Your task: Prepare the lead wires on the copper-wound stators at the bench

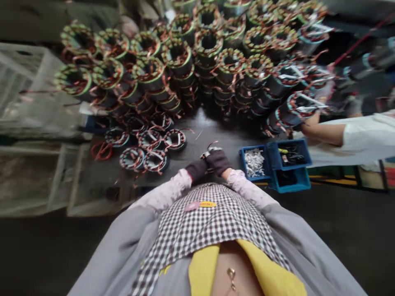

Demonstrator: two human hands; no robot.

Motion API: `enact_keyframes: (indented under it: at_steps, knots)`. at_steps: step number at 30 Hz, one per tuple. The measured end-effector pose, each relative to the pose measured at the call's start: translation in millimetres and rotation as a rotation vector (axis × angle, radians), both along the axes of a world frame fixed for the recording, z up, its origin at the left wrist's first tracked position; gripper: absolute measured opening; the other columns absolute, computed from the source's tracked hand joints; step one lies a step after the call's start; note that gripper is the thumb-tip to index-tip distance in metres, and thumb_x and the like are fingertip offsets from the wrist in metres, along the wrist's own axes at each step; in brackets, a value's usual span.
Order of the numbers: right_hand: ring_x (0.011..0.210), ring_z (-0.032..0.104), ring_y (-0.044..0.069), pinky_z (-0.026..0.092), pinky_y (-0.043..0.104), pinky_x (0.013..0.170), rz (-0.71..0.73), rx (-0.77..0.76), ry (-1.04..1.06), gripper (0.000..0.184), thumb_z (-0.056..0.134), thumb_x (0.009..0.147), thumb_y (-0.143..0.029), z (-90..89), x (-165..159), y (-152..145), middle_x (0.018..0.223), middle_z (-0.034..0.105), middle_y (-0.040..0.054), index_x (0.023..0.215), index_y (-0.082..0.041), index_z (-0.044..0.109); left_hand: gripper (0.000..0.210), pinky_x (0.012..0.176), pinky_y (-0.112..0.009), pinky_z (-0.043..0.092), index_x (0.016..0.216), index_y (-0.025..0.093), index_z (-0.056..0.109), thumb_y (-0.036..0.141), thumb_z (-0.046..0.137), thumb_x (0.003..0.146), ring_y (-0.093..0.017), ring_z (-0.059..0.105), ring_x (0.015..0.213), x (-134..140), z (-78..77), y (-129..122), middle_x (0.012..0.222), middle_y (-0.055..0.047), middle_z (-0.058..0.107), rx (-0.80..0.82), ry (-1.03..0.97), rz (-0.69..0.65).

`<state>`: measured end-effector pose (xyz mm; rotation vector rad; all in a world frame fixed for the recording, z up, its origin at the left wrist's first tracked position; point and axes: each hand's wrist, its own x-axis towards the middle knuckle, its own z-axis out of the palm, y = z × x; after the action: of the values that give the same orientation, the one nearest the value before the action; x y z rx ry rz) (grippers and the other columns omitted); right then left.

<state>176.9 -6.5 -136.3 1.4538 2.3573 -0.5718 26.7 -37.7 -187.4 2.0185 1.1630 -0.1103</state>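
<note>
My left hand (197, 170) and my right hand (217, 161), both in dark gloves, are together at the front edge of the dark table, close to my apron. Their fingers are curled inward around something mostly hidden by the gloves. A thin copper wire end (212, 143) sticks up just beyond the fingers. Left of my hands stand several short motor stators (175, 140) with blue rims, copper windings and white sleeves. A blue bin (240, 164) of small white pieces sits to the right.
Stacked stators (177, 59) with green rims fill the back of the table. Two more blue bins (290, 166) are at right, one holding dark items. A red wire coil (101, 151) lies at left, beside pale crates (66, 123). Another person's arm (327, 133) reaches in from the right.
</note>
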Motion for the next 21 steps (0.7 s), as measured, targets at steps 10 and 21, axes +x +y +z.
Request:
enact_keyframes:
  at_steps: [10,21]
  knots:
    - [0.088,0.076,0.025,0.055,0.031,0.075,-0.004,0.039,-0.013,0.025,0.061,0.102,-0.028,-17.7,0,24,0.107,0.080,0.0156,0.113,-0.013,0.077,0.038,0.109,-0.035,0.054,0.134,0.025,0.075,0.030,0.063,0.098,-0.028,0.072,0.127,-22,-3.8,5,0.137,-0.005,0.077,-0.119,0.037,0.183]
    - [0.109,0.074,0.028,0.057,0.036,0.092,0.077,-0.083,0.033,0.024,0.064,0.098,-0.020,-3.4,-18,37,0.113,0.080,0.0195,0.109,-0.011,0.082,0.047,0.107,-0.042,0.059,0.143,0.024,0.066,0.023,0.043,0.103,-0.031,0.072,0.128,-2,-9.4,-34,0.138,-0.011,0.075,0.020,0.124,0.501]
